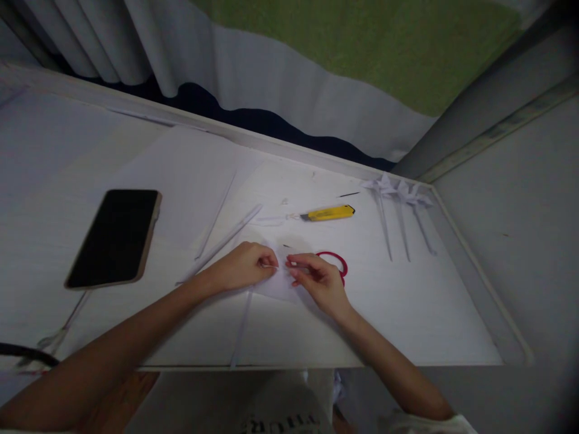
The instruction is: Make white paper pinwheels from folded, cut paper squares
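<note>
White paper (274, 288) sits between my hands, low over the near middle of the desk (434, 301). Left grip (248, 264): fingers curled, thumb and forefinger pinched on the paper's edge. Right grip (320, 278): thumb and fingertips slightly apart at the paper's other side; can't tell if they have hold of it. Paper's outline is blurred, so its own long axis is unclear. Thin strip (242, 328) below it runs lengthwise to the near edge, near end angled a bit left; can't tell if joined. Red scissors handle (345, 265) shows just behind my right grip. Yellow cutter (330, 213) lies beyond, blade end left. Rolled paper stick (226, 238) slants far-right from behind my left forearm.
</note>
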`<state>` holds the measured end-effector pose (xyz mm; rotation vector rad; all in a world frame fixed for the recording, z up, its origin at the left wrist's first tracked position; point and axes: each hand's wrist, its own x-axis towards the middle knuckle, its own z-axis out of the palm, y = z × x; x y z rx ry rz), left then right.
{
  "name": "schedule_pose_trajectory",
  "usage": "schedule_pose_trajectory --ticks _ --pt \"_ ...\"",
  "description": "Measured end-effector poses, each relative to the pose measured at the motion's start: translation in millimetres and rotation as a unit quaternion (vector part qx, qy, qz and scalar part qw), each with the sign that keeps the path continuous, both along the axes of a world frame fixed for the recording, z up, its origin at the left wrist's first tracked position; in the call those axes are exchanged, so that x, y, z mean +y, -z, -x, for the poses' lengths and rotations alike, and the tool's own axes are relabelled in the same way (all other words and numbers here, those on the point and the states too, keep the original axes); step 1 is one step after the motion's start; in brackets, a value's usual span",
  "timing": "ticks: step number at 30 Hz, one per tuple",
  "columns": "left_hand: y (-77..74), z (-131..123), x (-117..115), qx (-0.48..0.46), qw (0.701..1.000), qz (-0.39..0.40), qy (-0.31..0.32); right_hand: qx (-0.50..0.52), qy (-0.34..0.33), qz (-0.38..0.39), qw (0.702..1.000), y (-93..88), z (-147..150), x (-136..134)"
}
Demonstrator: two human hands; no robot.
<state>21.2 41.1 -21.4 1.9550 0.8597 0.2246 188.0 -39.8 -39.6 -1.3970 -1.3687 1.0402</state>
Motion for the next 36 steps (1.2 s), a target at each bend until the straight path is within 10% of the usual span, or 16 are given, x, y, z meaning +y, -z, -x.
schedule_pose_trajectory --ticks 10,36 --pt "4.3 -0.9 -1.3 -0.007 0.991 0.129 -0.024 0.005 0.023 0.012 1.0 1.0 2.1 -12.7" --pt "2.3 0.1 -2.3 0.047 0.984 0.171 -0.011 -0.062 0.044 -0.068 0.995 3.4 4.9 -13.3"
